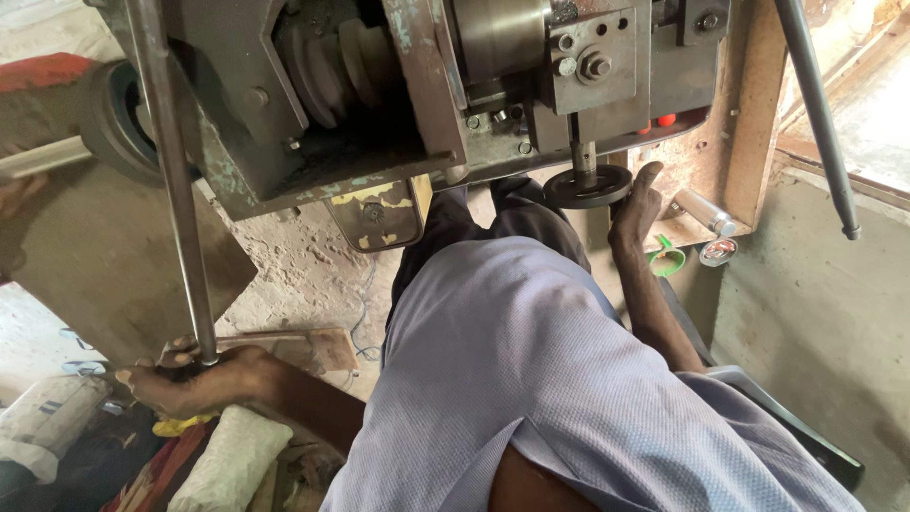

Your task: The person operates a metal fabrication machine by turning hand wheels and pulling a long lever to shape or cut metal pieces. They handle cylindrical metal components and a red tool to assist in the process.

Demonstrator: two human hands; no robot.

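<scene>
Head view. My left hand (194,379) is extended low and out to the side, forearm nearly level, fingers clenched around the lower end of a long steel rod (175,180). The rod rises from this grip steeply, leaning slightly left, and crosses the front of the machine (379,85) up to the top edge of the picture. The grip sits at the very bottom of the rod; the rest of its length stands free above my knuckles.

My right hand (635,204) is raised with the arm stretched forward past my knee. The fingers point upward and rest against the right rim of a small dark handwheel (588,185), which hangs on a short vertical shaft under the machine's carriage block. I cannot tell whether this grip is closed on the rim or only pressed to it.

Surroundings: my light blue shirt (550,379) fills the lower middle and hides the floor between the two hands. A stepped pulley (341,62) sits inside the machine housing, upper centre. A metal cylinder (706,210) lies on the wooden frame just right of the handwheel, with a green ring (668,258) below it. A second dark bar (820,114) slants down the right side. White sacks (232,455) lie on the floor beneath my left hand.
</scene>
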